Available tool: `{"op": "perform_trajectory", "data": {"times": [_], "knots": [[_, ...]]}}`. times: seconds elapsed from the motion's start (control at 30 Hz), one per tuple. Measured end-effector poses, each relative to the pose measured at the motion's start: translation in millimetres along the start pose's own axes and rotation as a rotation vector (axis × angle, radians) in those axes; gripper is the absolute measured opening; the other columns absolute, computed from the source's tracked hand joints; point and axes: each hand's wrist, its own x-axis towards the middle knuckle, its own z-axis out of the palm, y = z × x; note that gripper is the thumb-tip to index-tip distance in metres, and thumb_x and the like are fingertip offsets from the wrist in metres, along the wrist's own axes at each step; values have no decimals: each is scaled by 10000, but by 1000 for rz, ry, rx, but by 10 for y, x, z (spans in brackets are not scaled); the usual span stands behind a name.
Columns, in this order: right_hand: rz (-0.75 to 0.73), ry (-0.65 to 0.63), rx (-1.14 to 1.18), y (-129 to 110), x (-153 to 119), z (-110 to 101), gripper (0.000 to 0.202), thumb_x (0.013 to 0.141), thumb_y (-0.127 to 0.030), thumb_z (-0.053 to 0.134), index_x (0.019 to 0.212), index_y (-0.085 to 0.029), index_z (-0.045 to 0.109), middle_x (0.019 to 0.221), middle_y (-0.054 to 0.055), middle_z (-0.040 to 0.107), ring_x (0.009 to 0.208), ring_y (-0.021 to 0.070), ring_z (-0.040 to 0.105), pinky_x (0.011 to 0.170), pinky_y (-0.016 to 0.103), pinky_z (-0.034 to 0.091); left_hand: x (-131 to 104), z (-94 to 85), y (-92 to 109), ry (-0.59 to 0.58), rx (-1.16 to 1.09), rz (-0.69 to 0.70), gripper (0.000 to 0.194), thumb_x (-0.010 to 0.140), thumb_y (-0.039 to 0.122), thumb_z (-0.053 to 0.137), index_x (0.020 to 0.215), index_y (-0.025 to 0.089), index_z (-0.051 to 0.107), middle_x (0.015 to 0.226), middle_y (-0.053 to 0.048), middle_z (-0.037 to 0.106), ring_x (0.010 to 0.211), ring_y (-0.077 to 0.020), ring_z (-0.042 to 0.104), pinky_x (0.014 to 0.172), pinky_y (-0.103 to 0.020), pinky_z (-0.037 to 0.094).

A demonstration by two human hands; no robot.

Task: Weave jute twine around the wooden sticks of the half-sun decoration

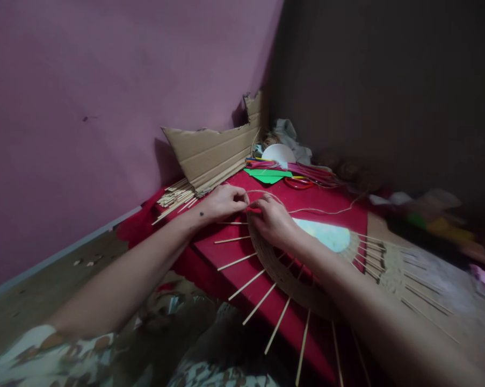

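My left hand [229,201] is closed in a pinch, its fingertips meeting those of my right hand [272,216] over the upper left end of a woven twine band [284,275]. My right hand is closed too, fingers pressed together. Thin twine [326,210] loops behind both hands and trails to the right; where it passes between the fingers is hard to make out. Wooden sticks [260,278] fan outward from the band. My right forearm hides part of the band. A pale blue disc [326,234] with a woven edge and sticks lies beyond that forearm.
Cardboard [214,153] leans near the pink wall beside a pile of loose sticks [178,194]. Green paper [268,176], red-handled scissors [298,184] and a white disc [278,154] lie at the back of the red-covered table [210,258]. Blurred items sit at right.
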Motion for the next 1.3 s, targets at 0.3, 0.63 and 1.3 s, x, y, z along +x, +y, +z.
{"op": "perform_trajectory", "data": {"times": [0.3, 0.63, 1.3], "knots": [[91, -99, -130, -164, 127, -21, 218, 824, -226, 497, 861, -164, 703, 912, 105, 700, 857, 215, 606, 750, 299, 396, 73, -28, 33, 0, -342, -263, 78, 615, 130, 539, 657, 147, 603, 506, 26, 589, 446, -96, 519, 419, -178, 350], [74, -43, 254, -222, 24, -115, 116, 720, -113, 540, 766, -154, 638, 715, 16, 630, 653, 133, 529, 613, 238, 359, 122, -122, -92, 42, -727, -446, 114, 642, 96, 609, 550, 126, 551, 487, -48, 627, 315, -81, 477, 283, -158, 271], [72, 106, 385, -14, 62, -248, 173, 747, -95, 543, 817, -153, 691, 777, 28, 649, 707, 142, 579, 677, 252, 431, -593, -41, 178, 552, -1153, -150, 80, 809, 203, 604, 813, 165, 533, 616, 40, 601, 394, -43, 454, 347, -152, 322]]}}
